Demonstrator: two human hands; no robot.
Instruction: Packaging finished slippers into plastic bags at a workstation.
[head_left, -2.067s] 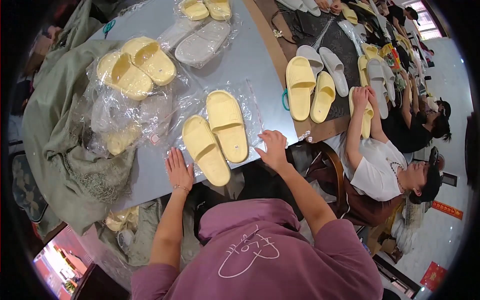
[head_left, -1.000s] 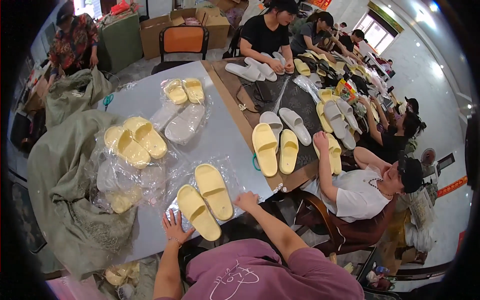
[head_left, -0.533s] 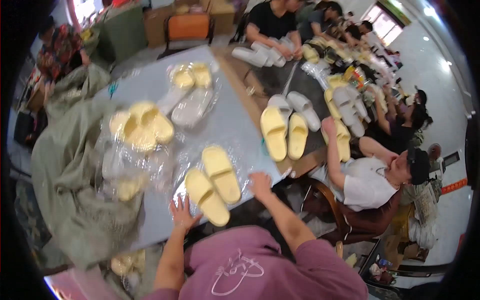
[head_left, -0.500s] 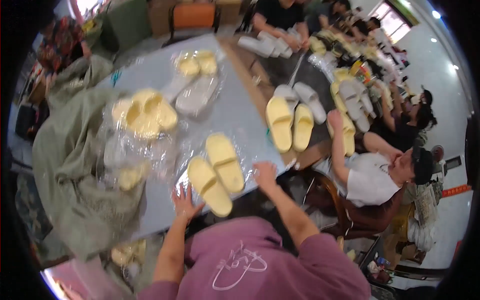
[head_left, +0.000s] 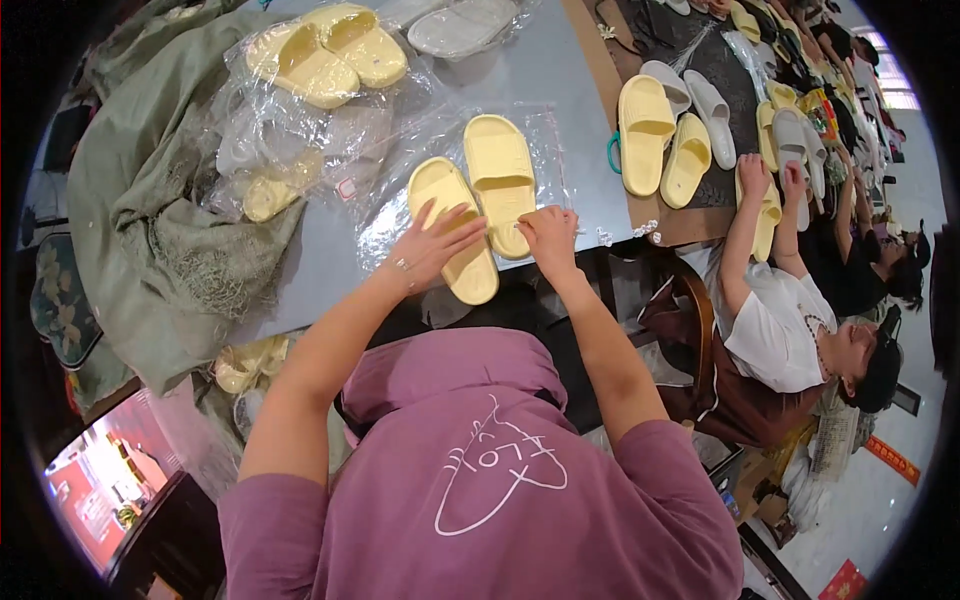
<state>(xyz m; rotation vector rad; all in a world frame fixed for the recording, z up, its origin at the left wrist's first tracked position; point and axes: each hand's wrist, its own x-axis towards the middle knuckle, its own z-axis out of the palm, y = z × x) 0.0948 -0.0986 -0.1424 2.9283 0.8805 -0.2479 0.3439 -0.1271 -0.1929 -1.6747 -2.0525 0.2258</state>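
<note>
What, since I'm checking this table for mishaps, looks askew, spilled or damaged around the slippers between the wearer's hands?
The left-hand yellow slipper sits staggered from its mate, its heel jutting past the edge of the grey table, so the pair looks uneven. I see no spill or damage.

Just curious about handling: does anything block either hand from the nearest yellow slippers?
Nothing visible: the left fingers lie across the left slipper, the right fingers at the right slipper's heel; clear plastic lies underneath.
</note>
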